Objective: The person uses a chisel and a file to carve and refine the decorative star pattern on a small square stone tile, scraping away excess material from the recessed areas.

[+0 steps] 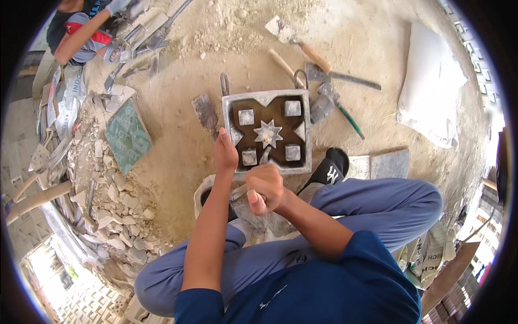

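Observation:
A square grey metal mould [267,100] lies on the sandy ground before me. Inside it, a raised eight-pointed star [267,133] stands in the middle, among square blocks, and triangular notches jut from its walls. Dark material [259,116] fills the low parts around them. My left hand [225,152] grips the mould's left wall with the thumb up. Closed in a fist, my right hand [266,188] is over the near edge, holding a tool with a narrow metal tip [265,155]. That tip reaches inside below the star; the handle is hidden by my fingers.
Beyond the mould lie a trowel [313,55], a hammer [319,75] and a green-handled tool [350,120]. A white sack [431,86] is at right. Rubble [121,200] and a green patterned board [128,135] are at left. Another person [81,32] works at far left.

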Tool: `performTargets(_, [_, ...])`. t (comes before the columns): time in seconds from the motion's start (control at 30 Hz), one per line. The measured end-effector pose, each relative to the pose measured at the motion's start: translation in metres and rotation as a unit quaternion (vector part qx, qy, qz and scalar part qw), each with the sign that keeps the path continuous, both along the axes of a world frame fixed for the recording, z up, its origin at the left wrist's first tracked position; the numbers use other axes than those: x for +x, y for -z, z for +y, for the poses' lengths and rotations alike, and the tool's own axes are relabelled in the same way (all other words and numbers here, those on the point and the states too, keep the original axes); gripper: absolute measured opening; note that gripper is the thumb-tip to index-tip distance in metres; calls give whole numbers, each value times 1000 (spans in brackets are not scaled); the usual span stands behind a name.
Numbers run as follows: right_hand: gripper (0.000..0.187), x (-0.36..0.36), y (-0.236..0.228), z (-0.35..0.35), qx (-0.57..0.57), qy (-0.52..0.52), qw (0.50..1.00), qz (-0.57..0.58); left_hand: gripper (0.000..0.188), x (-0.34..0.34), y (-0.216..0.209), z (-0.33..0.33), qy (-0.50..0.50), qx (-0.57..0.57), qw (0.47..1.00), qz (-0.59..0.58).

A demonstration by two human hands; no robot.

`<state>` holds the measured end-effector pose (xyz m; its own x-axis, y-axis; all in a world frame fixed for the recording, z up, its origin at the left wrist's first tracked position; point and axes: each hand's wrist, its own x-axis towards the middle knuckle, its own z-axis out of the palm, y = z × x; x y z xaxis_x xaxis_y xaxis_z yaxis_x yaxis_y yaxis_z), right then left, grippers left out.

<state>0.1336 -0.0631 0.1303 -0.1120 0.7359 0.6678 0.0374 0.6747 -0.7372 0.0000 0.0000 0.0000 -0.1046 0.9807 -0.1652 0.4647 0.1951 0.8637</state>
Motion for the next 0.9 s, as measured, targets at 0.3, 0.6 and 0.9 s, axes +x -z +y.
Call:
performTargets(0.3, [38,3,-12,6,-58,26,998,19,68,1,-2,1,-28,0,1000,9])
performTargets(0.6, [51,5,-12,-11,-53,74,989,113,64,2,-7,-10,-15,-26,998,50])
performTargets(0.9, [51,11,-17,2,-189,-3,955,227,59,-2,-15,-7,-41,-42,998,-2])
